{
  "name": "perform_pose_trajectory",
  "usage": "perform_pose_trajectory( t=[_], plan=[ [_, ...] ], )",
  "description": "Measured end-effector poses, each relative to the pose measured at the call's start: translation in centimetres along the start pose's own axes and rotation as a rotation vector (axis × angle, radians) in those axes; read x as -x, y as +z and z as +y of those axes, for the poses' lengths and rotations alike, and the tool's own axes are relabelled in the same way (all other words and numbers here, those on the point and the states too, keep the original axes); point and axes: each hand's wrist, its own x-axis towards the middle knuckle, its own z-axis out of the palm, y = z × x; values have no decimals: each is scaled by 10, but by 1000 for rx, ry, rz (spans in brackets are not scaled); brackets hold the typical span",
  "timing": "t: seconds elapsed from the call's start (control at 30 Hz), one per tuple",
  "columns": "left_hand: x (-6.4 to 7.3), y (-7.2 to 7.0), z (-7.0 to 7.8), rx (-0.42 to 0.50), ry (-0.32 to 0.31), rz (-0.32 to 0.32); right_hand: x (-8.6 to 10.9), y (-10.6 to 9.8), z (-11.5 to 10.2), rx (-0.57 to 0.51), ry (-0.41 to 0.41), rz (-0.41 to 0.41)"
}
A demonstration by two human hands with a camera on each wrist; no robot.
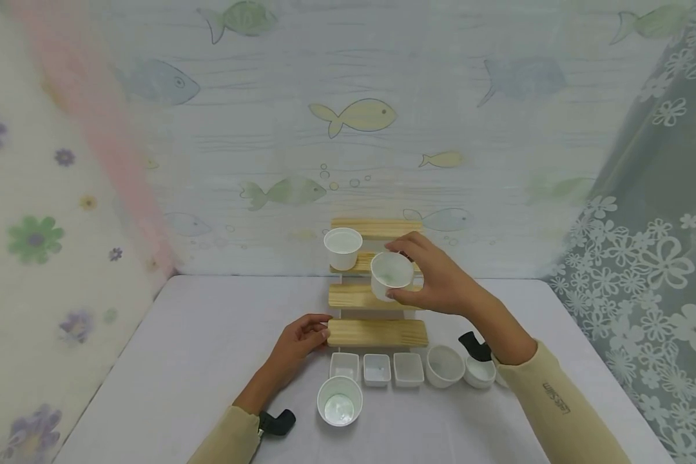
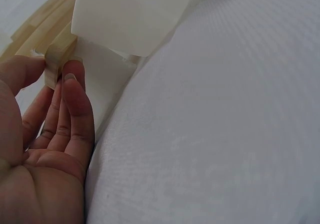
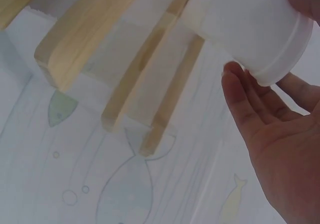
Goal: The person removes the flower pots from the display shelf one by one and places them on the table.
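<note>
A stepped rack of pale wooden slats (image 1: 377, 333) stands at the back of the table. My left hand (image 1: 296, 341) pinches the left end of its lowest slat; in the left wrist view the thumb and fingers lie around the slat end (image 2: 59, 52). My right hand (image 1: 443, 277) grips a round white cup (image 1: 392, 276) by its sides, above the rack's middle slats. In the right wrist view that cup (image 3: 255, 27) appears apart from the slats. Another round white cup (image 1: 343, 250) sits on the rack's upper left.
Before the rack stand small square white containers (image 1: 377, 370), a round tub (image 1: 445, 366) and a smaller round cup (image 1: 479, 372), partly behind the right wrist's black camera mount (image 1: 475, 347). One round white cup (image 1: 339, 401) stands nearer me. A fish-patterned curtain (image 1: 290, 148) hangs behind.
</note>
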Motion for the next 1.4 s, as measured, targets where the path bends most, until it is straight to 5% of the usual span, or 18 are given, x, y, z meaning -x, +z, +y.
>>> perform_pose_trajectory(
  t=[0.8, 1.4],
  plan=[
    [-46, -32, -2, -21, 2, -65, 12, 34, -11, -1, -27, 75],
    [-70, -49, -1, -21, -12, -108, 30, 70, -15, -16, 46, 87]
  ],
)
